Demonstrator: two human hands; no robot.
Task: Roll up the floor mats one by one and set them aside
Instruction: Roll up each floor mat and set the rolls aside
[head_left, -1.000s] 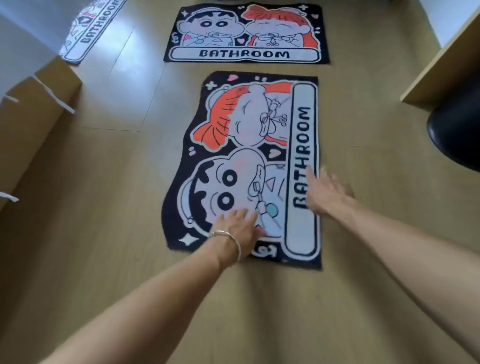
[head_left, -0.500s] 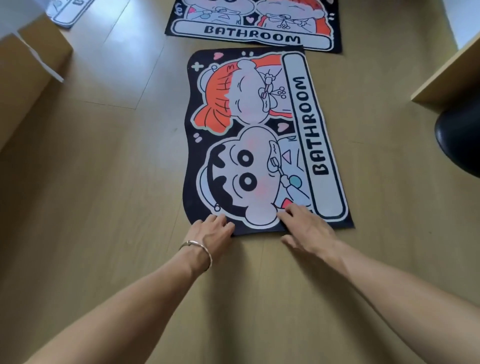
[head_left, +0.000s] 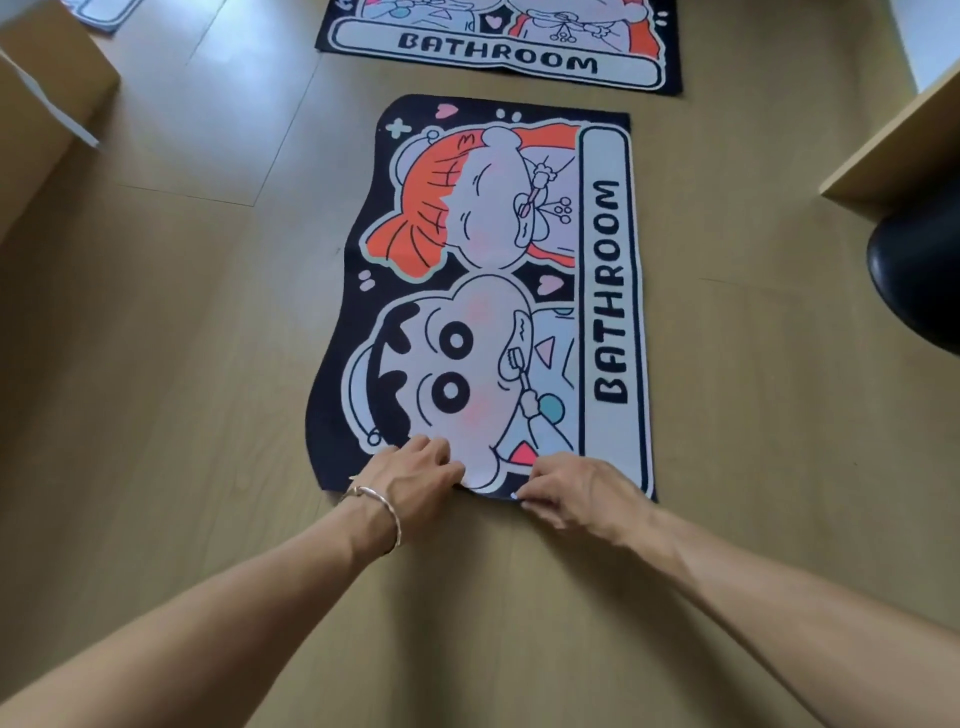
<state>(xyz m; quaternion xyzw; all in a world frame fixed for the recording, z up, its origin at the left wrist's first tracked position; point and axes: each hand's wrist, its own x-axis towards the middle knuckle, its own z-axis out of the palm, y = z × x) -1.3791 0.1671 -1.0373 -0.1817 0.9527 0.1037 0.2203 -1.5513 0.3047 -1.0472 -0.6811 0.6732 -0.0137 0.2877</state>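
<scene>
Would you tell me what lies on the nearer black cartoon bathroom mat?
The left hand and right hand, at the black cartoon bathroom mat's near edge; their fingers cover that strip, so the grip is unclear.

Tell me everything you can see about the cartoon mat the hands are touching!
The near floor mat lies flat and unrolled on the wooden floor. It looks like thin soft fabric, black-edged, with a wavy left side. It shows two cartoon children, one orange-haired, one black-haired with a toothbrush, and a white strip reading BATHROOM along its right side. The left hand and right hand grip its near edge.
</scene>
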